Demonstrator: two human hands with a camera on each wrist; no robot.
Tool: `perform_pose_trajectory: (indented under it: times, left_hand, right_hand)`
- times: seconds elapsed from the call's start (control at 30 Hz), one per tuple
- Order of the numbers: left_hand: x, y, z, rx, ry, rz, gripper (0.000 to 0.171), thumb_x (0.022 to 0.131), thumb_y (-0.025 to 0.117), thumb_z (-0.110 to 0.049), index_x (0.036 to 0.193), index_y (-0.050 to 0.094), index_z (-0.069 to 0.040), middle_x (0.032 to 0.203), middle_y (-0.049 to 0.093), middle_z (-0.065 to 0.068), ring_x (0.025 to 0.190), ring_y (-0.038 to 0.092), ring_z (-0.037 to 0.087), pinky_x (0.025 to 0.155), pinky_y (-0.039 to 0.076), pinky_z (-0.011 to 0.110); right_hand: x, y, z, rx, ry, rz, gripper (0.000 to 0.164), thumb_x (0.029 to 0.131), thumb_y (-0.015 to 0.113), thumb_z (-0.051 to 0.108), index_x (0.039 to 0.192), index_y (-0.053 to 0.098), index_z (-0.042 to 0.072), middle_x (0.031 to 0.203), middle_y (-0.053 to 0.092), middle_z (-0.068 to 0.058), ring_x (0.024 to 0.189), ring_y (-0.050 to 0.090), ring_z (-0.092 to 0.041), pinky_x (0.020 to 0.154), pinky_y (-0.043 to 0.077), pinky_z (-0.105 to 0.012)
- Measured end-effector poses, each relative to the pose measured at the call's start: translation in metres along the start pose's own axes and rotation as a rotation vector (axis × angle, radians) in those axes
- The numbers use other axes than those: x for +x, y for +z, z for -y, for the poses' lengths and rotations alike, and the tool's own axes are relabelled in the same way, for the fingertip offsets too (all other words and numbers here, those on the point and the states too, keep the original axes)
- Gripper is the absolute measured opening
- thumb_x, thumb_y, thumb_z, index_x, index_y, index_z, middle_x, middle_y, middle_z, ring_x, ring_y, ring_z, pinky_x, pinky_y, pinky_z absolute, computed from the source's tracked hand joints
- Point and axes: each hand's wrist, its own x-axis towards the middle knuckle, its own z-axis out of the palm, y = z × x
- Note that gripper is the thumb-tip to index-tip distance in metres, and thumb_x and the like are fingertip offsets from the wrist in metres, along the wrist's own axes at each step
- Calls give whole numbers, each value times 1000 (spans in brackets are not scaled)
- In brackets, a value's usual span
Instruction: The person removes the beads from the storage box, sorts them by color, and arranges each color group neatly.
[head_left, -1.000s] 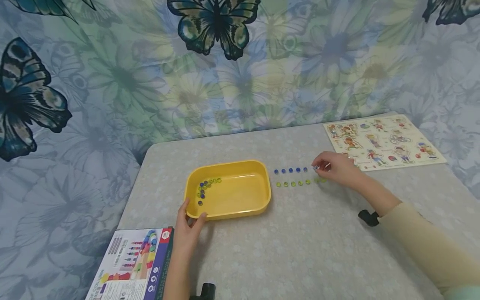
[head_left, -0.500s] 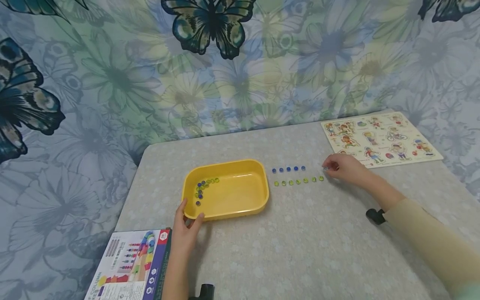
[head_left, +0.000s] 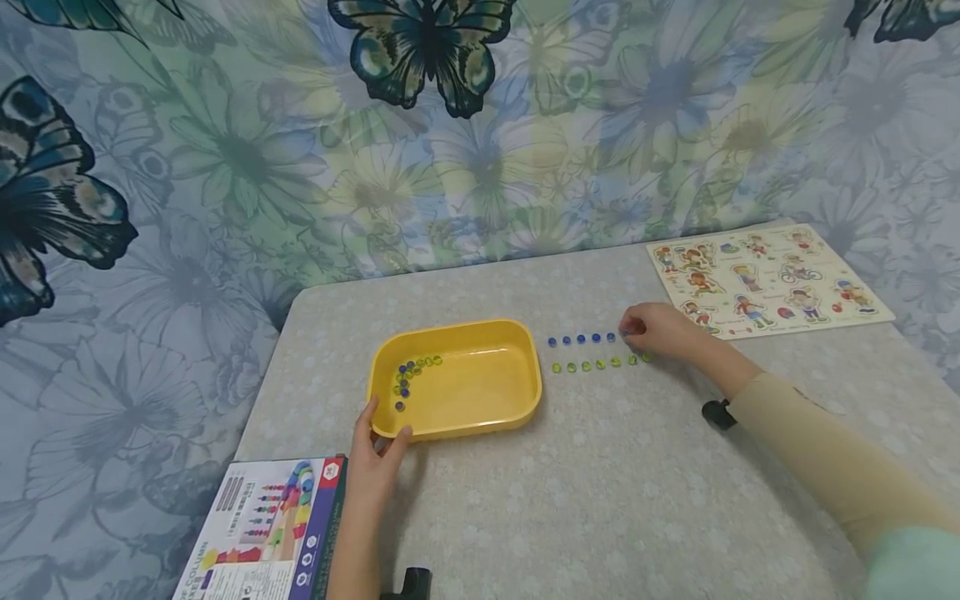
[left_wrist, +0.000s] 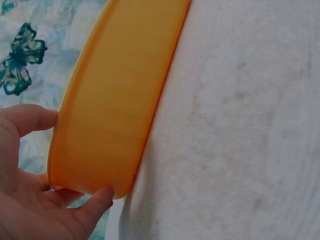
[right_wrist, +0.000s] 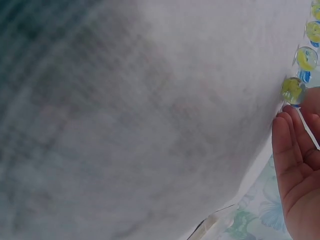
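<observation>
My left hand (head_left: 377, 458) holds the near left corner of a yellow plastic tray (head_left: 480, 421), thumb and fingers on its rim and wall. Inside the tray, blue and yellow-green glass marbles (head_left: 400, 406) gather along the left side. My right hand (head_left: 663, 332) is at the right end of a row of blue marbles (head_left: 581, 339), its fingertips pinching a blue marble (head_left: 624, 333) mostly hidden by them. A row of yellow-green marbles (head_left: 587, 366) runs parallel, nearer to me. In the right wrist view, a yellow-swirled marble (right_wrist: 293, 91) stands just before my fingertips.
A flat board with cartoon children (head_left: 772, 287) lies at the back right, just behind my right hand. At the front left, a printed box (head_left: 258, 529) sits beside my left forearm. Butterfly-patterned fabric (head_left: 480, 167) hangs behind the grey table (head_left: 570, 500).
My right hand first drew away to the right of the rows, then came back left to the end of the blue row. My left hand keeps its hold on the tray.
</observation>
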Motion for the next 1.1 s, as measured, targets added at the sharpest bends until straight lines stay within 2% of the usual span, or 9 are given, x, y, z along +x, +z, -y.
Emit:
perform_pose_trajectory:
  times: [0.43,0.67,0.77,0.87,1.0,1.1]
  left_hand:
    - [-1,-1,-2,-6,-9,10,75,90,61,-32,149,14,-34,155,15,1,135,30,29,105,34,43]
    - [-2,-2,-3,-9,-1,10,74,90,61,-31,149,16,-33,155,16,1,135,29,29,105,34,43]
    - [-2,-2,-3,-9,3,6,74,90,61,-31,148,16,-33,154,17,1,135,29,28,105,34,42]
    - [-2,-2,-2,-12,6,4,74,90,61,-31,149,16,-32,154,17,1,135,29,28,105,34,42]
    - [-1,-3,-1,-11,10,5,74,90,61,-31,149,17,-30,154,18,1,135,30,27,105,34,42]
    - [-1,-3,-1,-13,9,8,74,90,61,-31,149,17,-30,154,18,1,135,31,27,105,34,42]
  right_hand:
    - [0,-2,1,-3,3,31,15,83,67,10,97,66,6,83,62,-2,76,56,-16,69,48,-36]
    - [-12,-25,18,10,-15,45,26,85,64,7,111,62,2,99,64,-10,89,60,-24,75,51,-41]
    - [-13,-35,32,14,-48,16,28,86,64,10,113,62,2,100,64,-10,90,60,-24,76,51,-41]
    - [-11,-34,50,27,-113,-15,27,88,63,14,113,62,4,98,64,-6,87,61,-20,75,53,-37]
    - [-7,-20,85,55,-210,-35,25,88,63,14,113,63,8,95,64,-1,85,60,-15,73,54,-30]
    - [-2,-3,115,79,-260,-2,28,87,64,13,115,63,8,97,64,-1,86,59,-13,73,53,-27]
